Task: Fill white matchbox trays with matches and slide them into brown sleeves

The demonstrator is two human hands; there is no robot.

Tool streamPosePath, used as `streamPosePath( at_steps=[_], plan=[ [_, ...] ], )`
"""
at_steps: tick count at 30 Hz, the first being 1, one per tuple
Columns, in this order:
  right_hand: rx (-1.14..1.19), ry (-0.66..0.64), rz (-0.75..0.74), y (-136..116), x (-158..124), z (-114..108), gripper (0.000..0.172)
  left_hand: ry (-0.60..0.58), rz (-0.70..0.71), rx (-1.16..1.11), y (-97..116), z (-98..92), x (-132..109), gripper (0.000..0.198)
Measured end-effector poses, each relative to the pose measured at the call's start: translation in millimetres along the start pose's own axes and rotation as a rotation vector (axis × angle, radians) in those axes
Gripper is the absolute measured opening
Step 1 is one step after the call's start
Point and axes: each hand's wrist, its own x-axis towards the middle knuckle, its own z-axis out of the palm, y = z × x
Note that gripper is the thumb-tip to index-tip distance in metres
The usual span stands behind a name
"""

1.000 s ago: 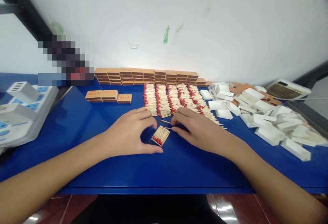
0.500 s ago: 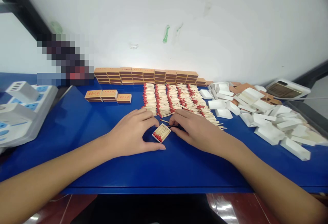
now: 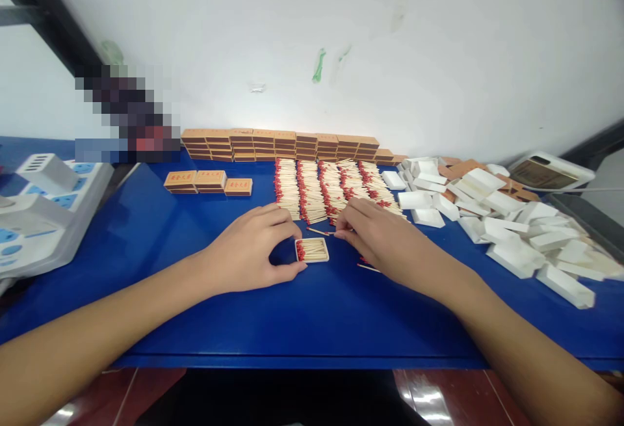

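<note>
A small white matchbox tray (image 3: 319, 259) full of red-tipped matches lies on the blue table, its long side running left to right. My left hand (image 3: 253, 247) grips the tray's left end between thumb and index finger. Just to the right, my right hand (image 3: 373, 234) is closed in a pinch on a match (image 3: 331, 234). Another loose match (image 3: 316, 231) lies on the table above the tray, almost in line with it. Beneath my right hand, a loose match (image 3: 368, 268) pokes out. Rows of matches (image 3: 312, 192) spread behind both hands, partly covered by the right one.
Filled-looking orange matchboxes (image 3: 277, 143) are stacked along the wall, with a smaller group (image 3: 209, 181) at left. Empty white trays (image 3: 511, 224) are heaped at right, near a phone-like device (image 3: 550, 170). A white power strip (image 3: 73, 218) sits at the left edge.
The tray has turned from slanted to level and now lies flatter beside my left hand. My right hand has shifted slightly right, away from the tray, and a loose match shows under it.
</note>
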Motion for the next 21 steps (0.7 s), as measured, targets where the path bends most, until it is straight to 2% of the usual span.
streamPosePath(
  at_steps=[3, 10, 13, 18, 21],
  plan=[
    [0.05, 0.073, -0.036, -13.3, 2.5, 2.0, 0.009, -0.003, 0.004, -0.006, 0.1, 0.4, 0.5, 0.03],
    [0.072, -0.016, -0.116, -32.1, 0.5, 11.8, 0.015, -0.003, 0.004, -0.014, 0.1, -0.4, 1.2, 0.03],
    [0.094, 0.018, -0.118, -28.1, -0.1, 9.6, 0.016, -0.012, -0.003, -0.013, -0.4, -0.1, 0.8, 0.03],
    [0.035, 0.181, -0.055, -10.2, 4.8, 11.9, 0.009, -0.002, 0.012, -0.01, -0.3, -0.7, 0.1, 0.03],
    [-0.012, 0.167, -0.041, -1.3, 9.6, 18.6, 0.007, -0.009, 0.033, -0.025, 1.1, -1.4, 0.3, 0.028]
  ],
)
